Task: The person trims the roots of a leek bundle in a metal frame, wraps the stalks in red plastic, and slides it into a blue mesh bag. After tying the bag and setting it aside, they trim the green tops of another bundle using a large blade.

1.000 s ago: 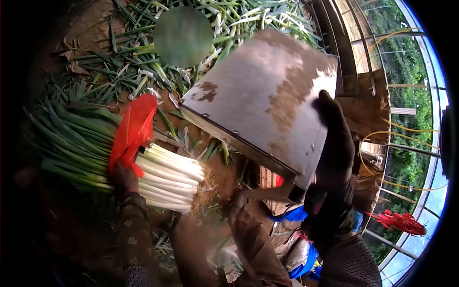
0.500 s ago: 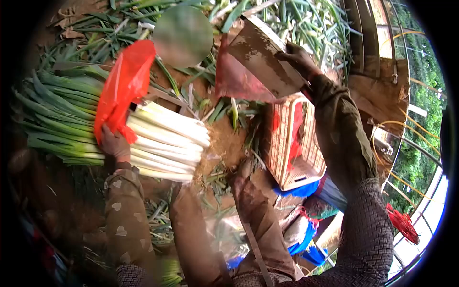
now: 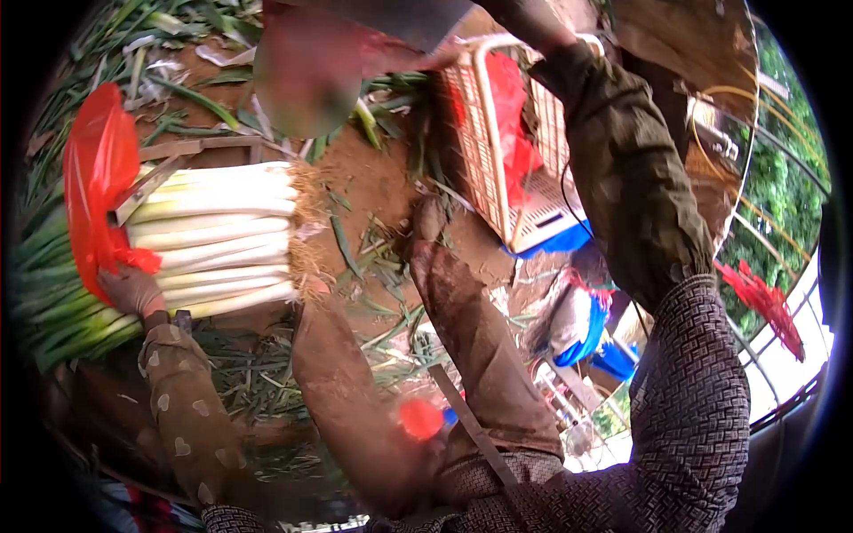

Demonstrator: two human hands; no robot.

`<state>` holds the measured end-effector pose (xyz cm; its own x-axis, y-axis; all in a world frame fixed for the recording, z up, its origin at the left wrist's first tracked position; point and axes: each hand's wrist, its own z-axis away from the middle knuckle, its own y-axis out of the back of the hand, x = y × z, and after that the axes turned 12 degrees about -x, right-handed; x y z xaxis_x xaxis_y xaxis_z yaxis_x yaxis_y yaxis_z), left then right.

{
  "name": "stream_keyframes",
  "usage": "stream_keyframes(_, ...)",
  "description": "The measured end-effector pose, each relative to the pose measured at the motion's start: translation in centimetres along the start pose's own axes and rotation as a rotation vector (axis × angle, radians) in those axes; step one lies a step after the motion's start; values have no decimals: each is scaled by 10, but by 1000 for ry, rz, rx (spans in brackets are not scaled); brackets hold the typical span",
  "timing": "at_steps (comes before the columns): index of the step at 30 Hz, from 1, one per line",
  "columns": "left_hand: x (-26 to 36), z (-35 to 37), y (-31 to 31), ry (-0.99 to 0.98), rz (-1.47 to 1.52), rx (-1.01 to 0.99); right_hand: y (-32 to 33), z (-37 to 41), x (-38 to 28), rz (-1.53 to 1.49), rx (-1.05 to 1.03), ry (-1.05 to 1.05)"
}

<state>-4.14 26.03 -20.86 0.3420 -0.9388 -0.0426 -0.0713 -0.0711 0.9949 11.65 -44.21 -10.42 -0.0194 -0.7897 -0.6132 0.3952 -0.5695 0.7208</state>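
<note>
Leeks (image 3: 209, 235) beneath left hand (image 3: 131, 291) clutching red plastic bag (image 3: 99, 178). Cannot tell grip of right hand (image 3: 535, 21), well right of leeks' roots (image 3: 306, 188).

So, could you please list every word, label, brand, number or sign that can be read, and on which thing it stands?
No text can be read here.
Red plastic bag: no lettering visible.
Pale crate: none visible.
Left sleeve: hearts, not writing.
White-and-blue bundle: too small and blurred to tell.
</note>
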Motion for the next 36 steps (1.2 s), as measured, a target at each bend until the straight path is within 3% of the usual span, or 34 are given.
stream_keyframes(2,6,-1,7,-28,10,-18,7,68,31,119,13,-113)
stream_keyframes(4,14,-4,15,-64,49,-34,-2,146,98,48,151,-204)
stream_keyframes(6,18,-7,23,-117,114,-64,-13,232,152,10,1,-689)
stream_keyframes(8,10,-13,32,-75,208,-257,-38,310,170,-242,-144,-1030)
stream_keyframes(10,9,-12,46,41,226,-402,-78,385,194,-285,-35,-953)
stream_keyframes(12,37,5,85,51,305,-496,-105,429,175,-384,-52,-1102)
stream_keyframes(14,37,20,95,104,255,-447,-145,476,173,-281,-61,-1008)
stream_keyframes(16,33,35,97,102,956,-374,-153,486,134,-466,55,-1014)
stream_keyframes(18,63,64,130,133,521,-417,-157,499,112,-591,-62,-1211)
stream_keyframes(19,84,80,150,139,296,-424,-172,513,113,-562,-68,-1192)
stream_keyframes(20,102,98,156,152,422,-497,-193,528,116,-535,-73,-1168)
stream_keyframes(22,136,145,177,-36,473,-675,-203,538,105,-543,-109,-1206)
stream_keyframes(23,151,163,188,-238,395,-774,-204,541,100,-580,-119,-1219)
stream_keyframes(26,154,240,179,-683,106,-789,-191,549,93,-523,-58,-1200)
stream_keyframes(27,203,262,209,-508,255,-958,-188,553,92,-476,-23,-1187)
stream_keyframes(28,221,278,222,-455,257,-1153,-189,561,97,-549,15,-1238)
stream_keyframes(30,231,316,223,-569,402,-1241,-191,579,118,-689,95,-1336)
stream_keyframes(36,229,370,222,-420,374,-1401,-165,611,176,-553,363,-1440)
